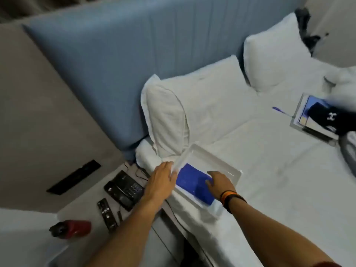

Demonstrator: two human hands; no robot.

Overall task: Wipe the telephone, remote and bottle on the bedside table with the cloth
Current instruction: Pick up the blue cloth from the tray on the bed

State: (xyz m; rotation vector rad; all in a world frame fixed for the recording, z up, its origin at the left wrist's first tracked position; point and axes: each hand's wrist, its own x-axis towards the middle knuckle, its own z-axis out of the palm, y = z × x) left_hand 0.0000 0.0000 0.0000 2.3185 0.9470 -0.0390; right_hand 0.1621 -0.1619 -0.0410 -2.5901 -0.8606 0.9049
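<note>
A blue cloth (192,183) lies folded in a white tray (221,164) on the bed's near corner. My left hand (162,179) rests on the tray's left rim, fingers curled over the edge. My right hand (219,183) lies flat on the cloth's right end, fingers spread. On the grey bedside table (81,207) to the left sit a black telephone (124,189), a black remote (107,214) in front of it, and a red bottle (74,227) with a black cap, lying on its side at the near left.
White pillows (183,108) lean on a blue headboard (119,60). A pen (282,111), a clipboard (308,120) and a black cap (331,117) lie at the bed's right. Cables (138,172) run behind the telephone. A dark switch panel (74,177) sits in the wall.
</note>
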